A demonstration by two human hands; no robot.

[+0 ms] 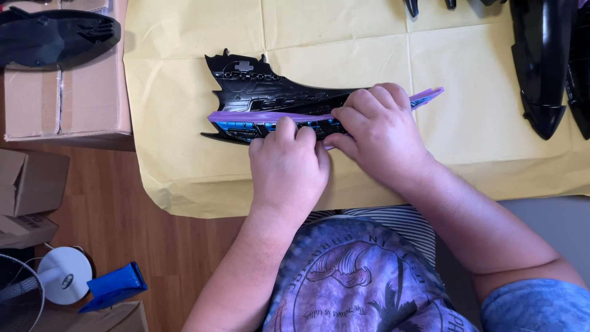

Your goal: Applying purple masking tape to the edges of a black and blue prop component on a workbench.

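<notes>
Both hands were clamped down on the black plastic part (258,92) lying on the yellow paper (184,172), left hand (287,169) fingers curled over its near edge to steady it while the right hand (381,132) pinched the purple strip (270,115) against it.

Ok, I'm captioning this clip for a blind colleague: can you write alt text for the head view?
Seen from above, a person's left hand and right hand press on a purple strip lying along a long black plastic part with blue patches, on a table covered in tan paper. More black parts lie at the right edge, cardboard boxes at the left.
</notes>
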